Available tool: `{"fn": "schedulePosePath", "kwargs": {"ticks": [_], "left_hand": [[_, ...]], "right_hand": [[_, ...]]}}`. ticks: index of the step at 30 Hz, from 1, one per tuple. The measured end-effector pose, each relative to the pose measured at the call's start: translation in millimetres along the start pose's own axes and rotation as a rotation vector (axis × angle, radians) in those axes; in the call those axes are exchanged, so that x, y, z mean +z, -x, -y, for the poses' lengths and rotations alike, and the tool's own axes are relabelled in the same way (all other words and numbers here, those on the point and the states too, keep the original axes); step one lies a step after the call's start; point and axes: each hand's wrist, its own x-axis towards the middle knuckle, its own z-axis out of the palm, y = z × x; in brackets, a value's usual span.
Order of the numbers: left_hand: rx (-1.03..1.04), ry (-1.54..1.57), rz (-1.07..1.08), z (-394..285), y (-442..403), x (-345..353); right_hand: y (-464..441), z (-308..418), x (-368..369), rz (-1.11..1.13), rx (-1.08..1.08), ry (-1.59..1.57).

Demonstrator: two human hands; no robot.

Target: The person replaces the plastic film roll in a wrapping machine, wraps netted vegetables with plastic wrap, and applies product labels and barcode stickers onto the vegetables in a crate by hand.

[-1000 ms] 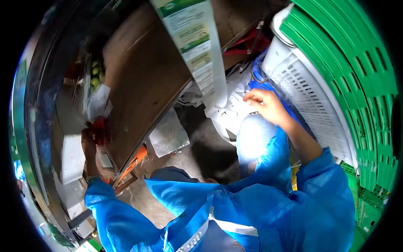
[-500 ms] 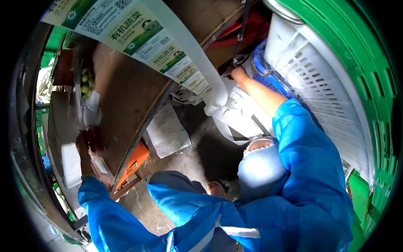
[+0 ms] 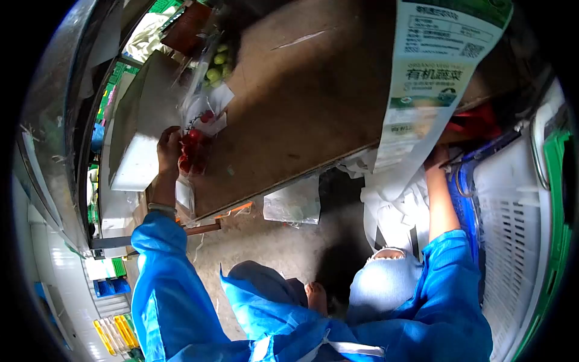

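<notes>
My left hand [image 3: 169, 148] is closed on the edge of a clear plastic bag of red tomatoes [image 3: 194, 148], which lies on the brown tabletop [image 3: 289, 114]. Just beyond it is a clear pack of round green produce [image 3: 218, 65]. My right hand [image 3: 435, 158] is low at the right, beside the blue basket [image 3: 465, 196]. Its fingers are in shadow and partly behind the label strip, so their grip cannot be made out. The long strip of printed green and white labels [image 3: 431, 75] hangs down in front of it.
Loose white backing paper [image 3: 395, 208] is heaped below the strip. A clear plastic bag [image 3: 292, 200] is beneath the table edge. At the right stand a white slotted basket [image 3: 512, 223] and a green crate [image 3: 558, 253]. A white box [image 3: 136, 160] is at the left.
The view has swung left, so the label strip and my right arm appear farther right. The red tomatoes beside my left hand now show clearly. My right hand has become more hidden.
</notes>
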Motion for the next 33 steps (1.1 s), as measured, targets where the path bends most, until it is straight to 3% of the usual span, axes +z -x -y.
{"fn": "schedulePosePath", "kwargs": {"ticks": [3, 4, 7, 11, 12, 15, 18, 21, 22, 23, 24, 26, 27, 29, 31, 33], "left_hand": [[-0.144, 0.219, -0.049, 0.1, 5.0, 1.5], [-0.104, 0.378, 0.105, 11.5, -0.2, -12.6], [-0.202, 0.875, 0.081, 14.4, -10.5, -21.3], [-0.176, 1.207, 0.407, 4.1, -20.2, -24.0], [-0.252, 0.909, 0.236, -5.0, -22.5, -24.2], [0.020, -0.020, 0.127, -47.3, -25.4, 7.2], [0.486, -0.548, 0.239, -40.3, -60.2, 32.6], [0.252, -1.051, 0.486, -72.1, -62.7, 55.8], [0.358, -1.079, 0.538, -61.7, -76.3, 50.6], [0.282, -1.069, 0.577, -49.2, -91.8, 45.5], [0.431, -1.227, 0.570, -16.0, -127.7, 33.2], [0.647, -1.382, 0.538, -14.2, -132.7, 21.2], [0.483, -1.292, 0.537, -26.1, -123.2, 16.3], [0.263, -0.812, 0.457, -11.8, -127.9, -14.2], [0.301, -0.500, 0.248, -9.3, -106.3, -26.9], [0.258, -0.683, 0.122, -25.7, -83.1, -44.3]], "right_hand": [[5.8, 14.9, 29.7, -0.033, 0.099, 0.033], [2.4, 12.6, 34.1, -0.033, 0.107, 0.038], [-9.1, 3.7, 40.9, -0.029, 0.121, 0.056], [-17.9, 1.1, 46.7, -0.033, 0.109, 0.076], [-20.6, 1.7, 48.0, -0.033, 0.107, 0.079], [-25.7, -1.0, 49.7, -0.026, 0.095, 0.087], [-29.2, -2.9, 53.5, -0.018, 0.089, 0.088], [-29.3, -5.7, 54.9, -0.014, 0.073, 0.098], [-28.7, -5.7, 53.7, -0.020, 0.059, 0.108], [-26.7, -2.7, 54.0, -0.031, 0.043, 0.112], [-25.5, -0.9, 52.4, -0.046, 0.024, 0.113], [-18.4, 7.5, 57.6, -0.068, -0.003, 0.108], [-18.0, 8.2, 62.8, -0.068, -0.012, 0.114], [-13.5, 15.5, 64.2, -0.079, -0.033, 0.123], [-10.7, 20.4, 61.4, -0.091, -0.046, 0.128], [-9.8, 25.9, 62.3, -0.098, -0.060, 0.138]]}}
